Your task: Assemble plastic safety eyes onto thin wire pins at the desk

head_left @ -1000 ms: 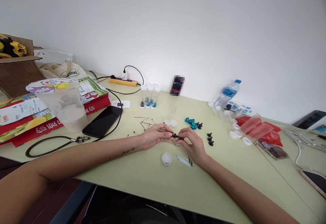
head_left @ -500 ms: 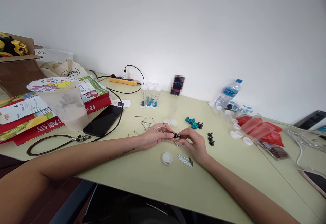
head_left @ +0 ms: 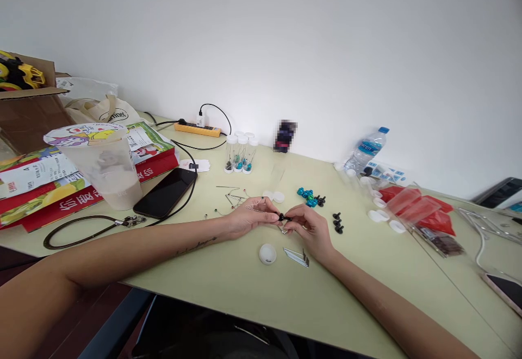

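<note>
Over the middle of the table, my left hand (head_left: 253,218) and my right hand (head_left: 312,232) meet fingertip to fingertip. Between them is a small black knob-like part (head_left: 281,217), pinched from both sides. A thin bent metal wire (head_left: 283,229) shows under the fingertips, and another thin wire (head_left: 253,208) lies across my left hand; where they end is hidden. Below my hands are a small white cap (head_left: 267,254) with tiny bits inside and several metal rods (head_left: 296,258). Black knob-like parts (head_left: 337,223) lie right of my right hand, with shiny blue and green pieces (head_left: 309,196) behind it.
Capped clear tubes (head_left: 241,153) stand at the back, beside an orange power strip (head_left: 197,129). Left are a plastic cup (head_left: 108,174), a black phone (head_left: 165,193) and thin wires (head_left: 232,198). A water bottle (head_left: 367,152), empty tubes (head_left: 408,204) and red plastic (head_left: 440,220) lie right.
</note>
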Action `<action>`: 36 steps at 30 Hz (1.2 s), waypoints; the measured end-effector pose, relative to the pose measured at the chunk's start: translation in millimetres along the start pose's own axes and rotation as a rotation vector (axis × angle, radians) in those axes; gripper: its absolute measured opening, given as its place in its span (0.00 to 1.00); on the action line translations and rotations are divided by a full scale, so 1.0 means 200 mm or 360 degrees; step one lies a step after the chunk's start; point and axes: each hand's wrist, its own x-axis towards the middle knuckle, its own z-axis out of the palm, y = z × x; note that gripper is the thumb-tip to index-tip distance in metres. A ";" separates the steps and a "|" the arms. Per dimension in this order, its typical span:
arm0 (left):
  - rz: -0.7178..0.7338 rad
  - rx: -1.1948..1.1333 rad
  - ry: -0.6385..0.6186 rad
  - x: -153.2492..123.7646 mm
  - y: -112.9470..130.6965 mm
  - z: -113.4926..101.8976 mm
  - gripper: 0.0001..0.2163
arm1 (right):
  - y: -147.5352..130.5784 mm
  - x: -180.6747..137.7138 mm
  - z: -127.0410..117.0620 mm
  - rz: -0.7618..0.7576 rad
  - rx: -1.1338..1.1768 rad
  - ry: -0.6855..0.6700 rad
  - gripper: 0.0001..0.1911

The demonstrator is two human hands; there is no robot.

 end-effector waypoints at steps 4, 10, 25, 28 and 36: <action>0.0019 -0.0041 -0.0010 0.01 0.00 -0.01 0.10 | 0.01 0.01 0.00 -0.0084 -0.0065 -0.0008 0.07; 0.0038 -0.0107 0.0047 0.01 0.00 -0.02 0.10 | -0.03 0.01 0.00 -0.0205 -0.0320 -0.0074 0.14; 0.0011 -0.0122 0.0073 0.01 -0.01 -0.02 0.11 | 0.00 0.00 0.00 -0.0069 -0.0326 0.0073 0.11; 0.0010 -0.0111 0.0067 0.01 -0.01 -0.02 0.11 | -0.01 0.00 0.00 -0.0046 -0.0282 0.0075 0.06; -0.0002 -0.0079 0.0064 0.01 -0.01 -0.02 0.12 | 0.00 0.00 -0.01 -0.0031 -0.0239 0.0065 0.04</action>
